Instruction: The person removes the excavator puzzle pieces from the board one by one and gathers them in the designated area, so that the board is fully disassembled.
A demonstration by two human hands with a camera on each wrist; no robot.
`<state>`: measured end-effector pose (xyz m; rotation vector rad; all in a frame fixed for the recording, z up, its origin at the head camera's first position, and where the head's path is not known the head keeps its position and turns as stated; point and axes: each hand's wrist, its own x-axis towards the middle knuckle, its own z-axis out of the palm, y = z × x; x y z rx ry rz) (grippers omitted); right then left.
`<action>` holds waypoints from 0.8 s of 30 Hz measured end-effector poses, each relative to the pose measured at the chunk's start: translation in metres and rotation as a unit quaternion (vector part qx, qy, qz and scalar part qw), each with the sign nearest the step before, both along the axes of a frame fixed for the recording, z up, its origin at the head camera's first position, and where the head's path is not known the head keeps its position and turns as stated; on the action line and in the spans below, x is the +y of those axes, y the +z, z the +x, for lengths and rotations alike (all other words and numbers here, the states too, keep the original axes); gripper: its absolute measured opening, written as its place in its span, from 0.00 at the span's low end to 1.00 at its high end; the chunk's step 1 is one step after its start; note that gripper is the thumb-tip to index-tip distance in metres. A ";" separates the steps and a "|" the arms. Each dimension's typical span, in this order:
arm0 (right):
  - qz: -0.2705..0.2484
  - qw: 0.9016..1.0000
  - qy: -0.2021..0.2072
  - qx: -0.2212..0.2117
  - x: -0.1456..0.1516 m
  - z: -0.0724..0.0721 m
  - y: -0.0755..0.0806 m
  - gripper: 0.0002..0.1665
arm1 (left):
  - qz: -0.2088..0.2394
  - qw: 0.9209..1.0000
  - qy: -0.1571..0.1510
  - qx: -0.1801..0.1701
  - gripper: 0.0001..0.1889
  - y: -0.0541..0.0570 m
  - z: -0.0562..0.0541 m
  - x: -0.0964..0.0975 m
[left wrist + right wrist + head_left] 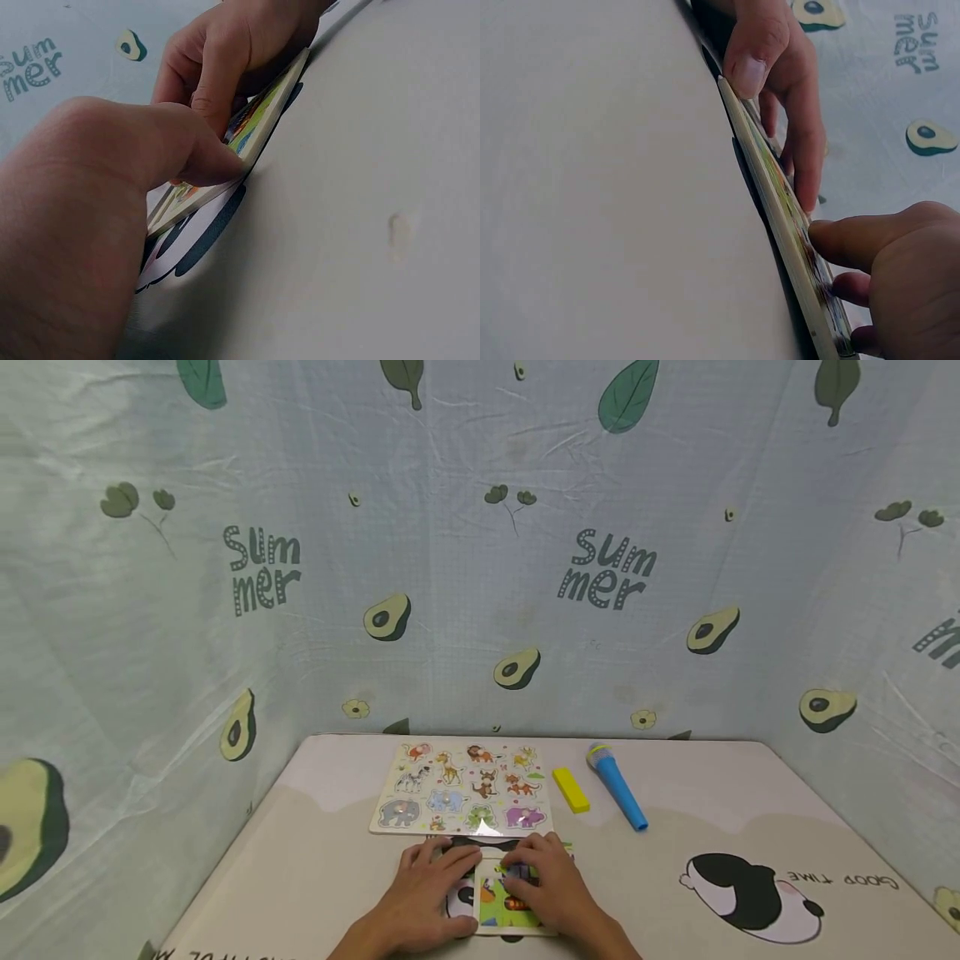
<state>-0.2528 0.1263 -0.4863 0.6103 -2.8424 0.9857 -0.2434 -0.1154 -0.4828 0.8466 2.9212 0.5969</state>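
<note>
A small wooden puzzle board (525, 932) with a green picture lies near the table's front, between both hands. My left hand (427, 897) holds its left side, with the thumb at the near corner and the fingers at the far corner. The left wrist view shows that thumb (217, 161) against the pale board edge. My right hand (558, 885) bends over the board's right part, its thumb and fingers curled about a dark puzzle piece (527, 871). In the right wrist view its thumb (840, 240) touches the picture side; the piece is mostly hidden.
Behind the small board lies a larger animal puzzle (461, 785). To its right are a yellow block (572, 790) and a blue toy microphone (618, 787). The pale printed tabletop (712, 810) meets hanging patterned sheets at the back and sides.
</note>
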 end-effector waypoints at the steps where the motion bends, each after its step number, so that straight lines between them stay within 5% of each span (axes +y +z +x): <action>1: 0.002 1.000 0.000 0.001 0.000 0.000 0.000 0.09 | -0.001 1.000 0.000 0.001 0.43 0.000 0.000 0.000; 12: 0.034 0.999 -0.002 -0.001 -0.003 0.002 0.001 0.15 | 0.000 1.000 -0.001 0.000 0.43 -0.002 -0.001 0.000; 24: 0.044 0.999 -0.001 -0.003 -0.005 0.003 0.002 0.11 | 0.000 1.000 -0.001 0.002 0.43 0.000 0.000 0.000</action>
